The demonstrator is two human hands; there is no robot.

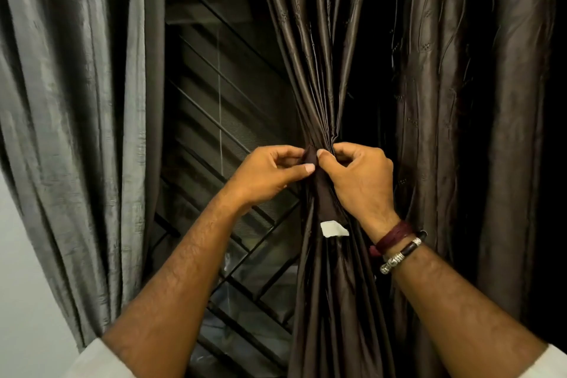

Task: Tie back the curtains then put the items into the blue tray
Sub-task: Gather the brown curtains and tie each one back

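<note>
A dark brown satin curtain point(319, 70) is gathered into a tight bunch at mid-height. Around the bunch runs a dark brown tieback strip point(325, 202) with a white tab point(333, 229) at its hanging end. My left hand point(270, 173) pinches the strip at the gather from the left. My right hand point(359, 176) pinches it from the right, thumb against the fabric. Both hands meet at the top of the strip. No blue tray or loose items are in view.
A grey curtain point(76, 101) hangs on the left. Between the two curtains a dark window with a diagonal metal grille point(221, 132) shows. More brown curtain folds point(460, 101) hang on the right. A pale wall point(18, 285) shows at the lower left.
</note>
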